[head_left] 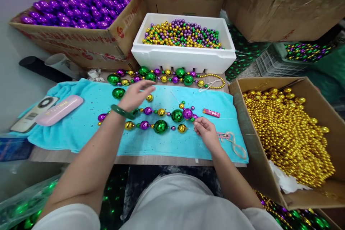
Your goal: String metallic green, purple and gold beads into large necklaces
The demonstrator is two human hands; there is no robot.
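Note:
My right hand (206, 131) is closed in a pinch at the right end of a string of shiny beads, beside a large purple bead (187, 114) and a large green bead (177, 115). Fingers outstretched, my left hand (137, 95) hovers above the bead strand, close to a loose gold bead (150, 97) and a green bead (118, 93). It appears to hold nothing, though its thumb is hidden. A thin needle (175, 97) slants up from small beads. Below lies another row with a green bead (160, 127) and a gold bead (182, 128).
A turquoise towel (167, 147) covers the table. Behind it stand a white foam box (185, 57) of small beads and a carton (81, 45) of purple beads. A carton (237, 93) of gold strands stands right. A finished-looking necklace (164, 78), pink case (59, 110) and small fan (33, 113) lie about.

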